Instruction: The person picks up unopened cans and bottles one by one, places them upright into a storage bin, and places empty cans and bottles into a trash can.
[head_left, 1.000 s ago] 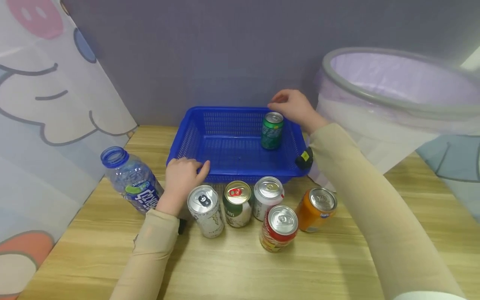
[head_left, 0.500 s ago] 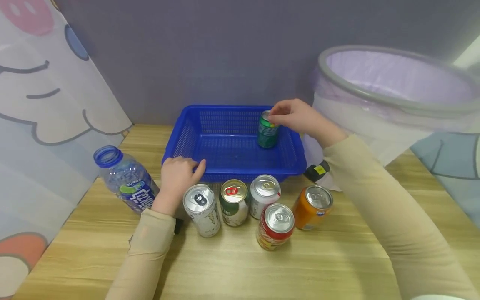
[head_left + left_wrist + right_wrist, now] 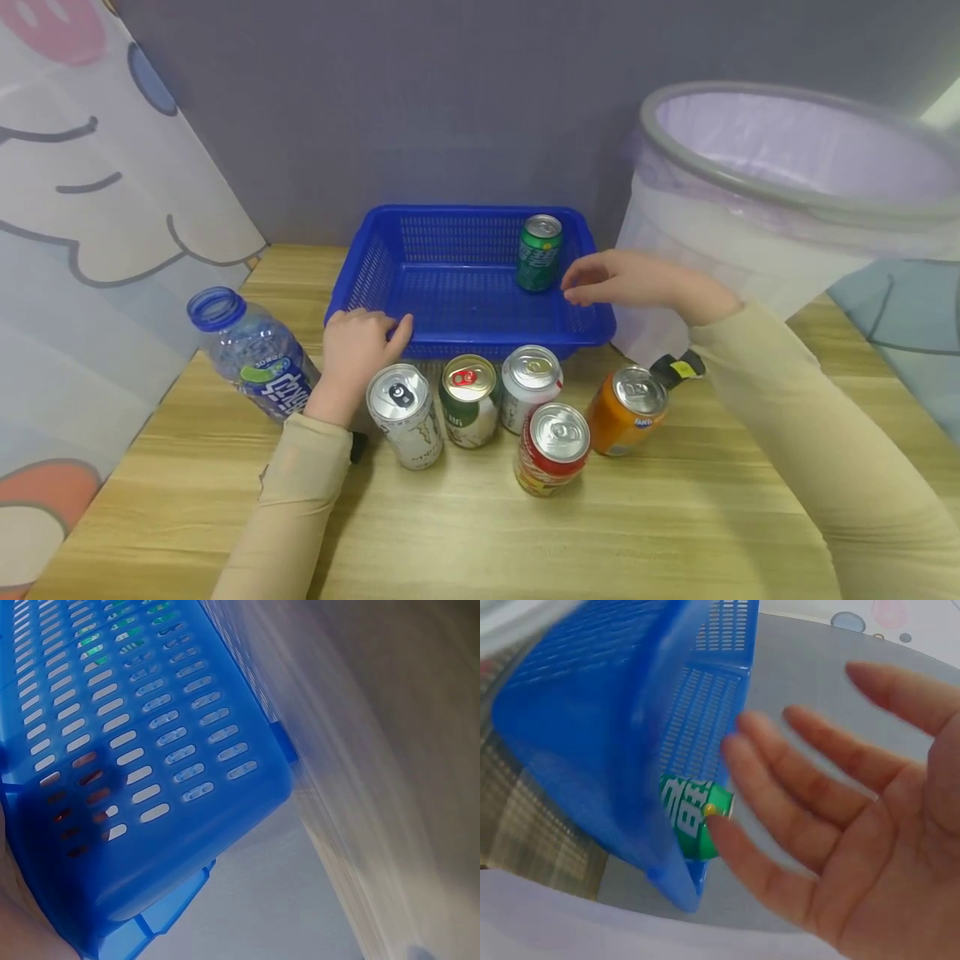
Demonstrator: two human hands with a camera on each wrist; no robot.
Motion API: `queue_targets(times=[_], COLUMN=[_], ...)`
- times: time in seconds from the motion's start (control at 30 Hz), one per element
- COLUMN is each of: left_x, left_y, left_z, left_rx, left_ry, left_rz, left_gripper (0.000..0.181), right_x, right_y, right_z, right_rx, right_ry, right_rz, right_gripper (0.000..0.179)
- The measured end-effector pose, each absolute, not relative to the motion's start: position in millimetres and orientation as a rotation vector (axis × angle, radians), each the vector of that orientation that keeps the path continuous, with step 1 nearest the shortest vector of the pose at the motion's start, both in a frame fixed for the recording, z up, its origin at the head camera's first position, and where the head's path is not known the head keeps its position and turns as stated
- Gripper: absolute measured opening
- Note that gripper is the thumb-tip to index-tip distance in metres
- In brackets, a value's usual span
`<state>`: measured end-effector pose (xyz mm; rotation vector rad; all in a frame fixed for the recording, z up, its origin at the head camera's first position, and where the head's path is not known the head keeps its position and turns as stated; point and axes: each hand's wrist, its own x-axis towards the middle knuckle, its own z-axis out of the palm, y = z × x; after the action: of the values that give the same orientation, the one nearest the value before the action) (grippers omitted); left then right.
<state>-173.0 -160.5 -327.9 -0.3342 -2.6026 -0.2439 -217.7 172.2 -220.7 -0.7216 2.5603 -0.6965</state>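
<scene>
A green can (image 3: 539, 252) stands upright in the back right part of the blue plastic basket (image 3: 457, 343). My left hand (image 3: 360, 346) grips the basket's front left corner, fingers curled over the rim; through the holes in the left wrist view some of those fingers show. Over the basket's right rim hovers my right hand (image 3: 637, 283), fingers loosely spread and holding nothing. In the right wrist view the green can (image 3: 694, 817) lies beyond its fingertips. In front of the basket stand a white can (image 3: 408, 421), a green-and-white can (image 3: 470, 408), another white can (image 3: 530, 387), a red can (image 3: 551, 454) and an orange Fanta can (image 3: 628, 412).
An uncapped clear bottle (image 3: 258, 358) with a blue label stands left of my left forearm. To the right of the basket is a large white bin (image 3: 720, 250) with a purple liner and grey rim. A grey wall (image 3: 420, 100) rises behind the wooden table (image 3: 450, 533).
My right hand has come away from the green can's top and moved down and to the right. The can stays in the basket. My left hand keeps its place on the rim.
</scene>
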Motion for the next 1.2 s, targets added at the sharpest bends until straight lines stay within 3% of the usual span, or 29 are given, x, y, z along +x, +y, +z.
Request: queue_targets(times=[0.43, 0.87, 1.2], left_x=[-171.6, -172.1, -171.2], left_y=[-161.4, -159.8, -160.5], left_z=[-327.2, -326.5, -327.5], left_rx=[-0.334, -0.345, -0.339], left_ry=[-2.584, -2.607, -2.596], left_rz=[-0.234, -0.239, -0.237], left_gripper=[0.044, 0.045, 0.044], right_x=[-196.2, -178.2, -162.8], right_y=[201.7, 220.3, 237.9], right_z=[-233.4, -269.4, -299.2], right_rx=[-0.831, -0.948, -0.916], right_ry=[2.586, 2.691, 2.571], right_rz=[-0.721, -0.916, -1.331], right_gripper=[0.031, 0.016, 0.018])
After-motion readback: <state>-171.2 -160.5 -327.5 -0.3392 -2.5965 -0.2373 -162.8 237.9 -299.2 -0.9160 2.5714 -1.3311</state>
